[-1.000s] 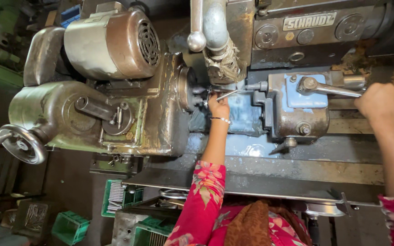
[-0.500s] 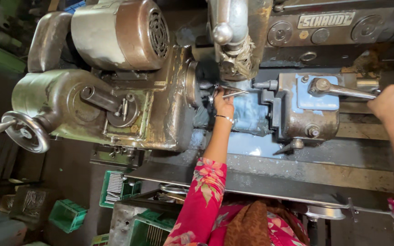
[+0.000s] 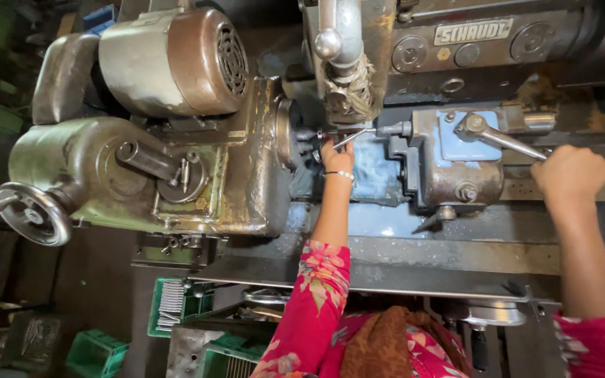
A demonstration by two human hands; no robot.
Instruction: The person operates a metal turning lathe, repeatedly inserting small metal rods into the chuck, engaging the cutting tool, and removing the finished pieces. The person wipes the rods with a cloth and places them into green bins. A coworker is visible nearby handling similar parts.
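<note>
Head view. Left hand (image 3: 336, 155) reaches up at 12 o'clock, fingers closed around a thin rod (image 3: 350, 136) set between the headstock (image 3: 278, 140) at its 9 o'clock and the tailstock (image 3: 449, 157) at its 3 o'clock. Right hand (image 3: 572, 175) is clenched on the end of the lever (image 3: 502, 138), which runs toward 10 o'clock into the tailstock top. Judgement: the rod appears seated between centres but is held by hand, so clamping looks unfinished. Motor (image 3: 176, 59) sits at 10 o'clock, handwheel (image 3: 33, 213) at 8 o'clock, green crates (image 3: 176, 304) at 7 o'clock.
</note>
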